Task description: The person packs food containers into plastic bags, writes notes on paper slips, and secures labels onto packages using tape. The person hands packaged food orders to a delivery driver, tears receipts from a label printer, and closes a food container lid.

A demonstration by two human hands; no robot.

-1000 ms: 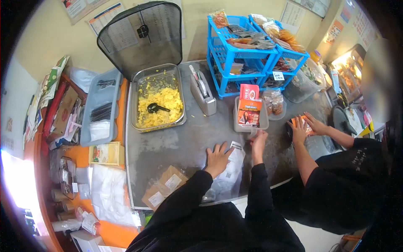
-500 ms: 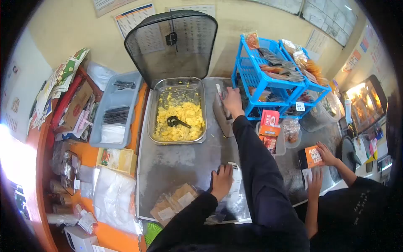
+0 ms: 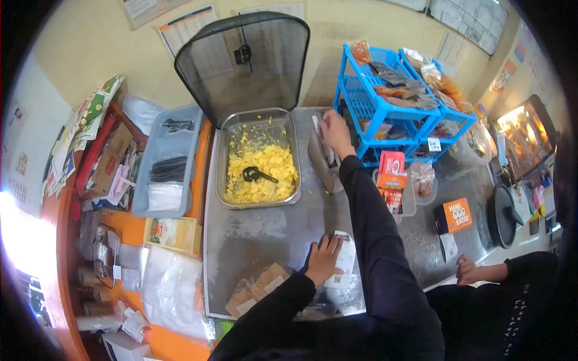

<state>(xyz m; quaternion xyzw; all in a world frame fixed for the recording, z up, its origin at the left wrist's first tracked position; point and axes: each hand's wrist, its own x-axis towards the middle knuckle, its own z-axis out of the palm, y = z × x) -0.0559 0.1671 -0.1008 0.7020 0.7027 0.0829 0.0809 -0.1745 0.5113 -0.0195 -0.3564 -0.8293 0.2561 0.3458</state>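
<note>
My left hand [image 3: 323,260] lies with its fingers spread on the edge of a white printed slip [image 3: 345,260], near the counter's front edge. My right hand [image 3: 335,133] is at the far end of a narrow grey holder [image 3: 320,157], its fingers curled together. Whatever they may grip is hidden. A white stick-like item [image 3: 315,123] stands in the holder beside those fingers. To the left, a metal tray [image 3: 220,195] holds crumbly yellow food [image 3: 263,162] with a black scoop [image 3: 259,175] resting in it. Its dark mesh cover [image 3: 265,66] is raised behind.
Blue racks [image 3: 385,111] with packets stand right of my right hand. An orange box [image 3: 454,215] and a co-worker's hand [image 3: 472,271] are farther right. Brown packets [image 3: 259,287] lie by my left forearm. A grey-blue bin [image 3: 167,141] with black cutlery sits left.
My right hand has drawn up slightly at the holder, its fingers more curled. The co-worker's hands have come away from the orange box. My left hand stays on the slip.
</note>
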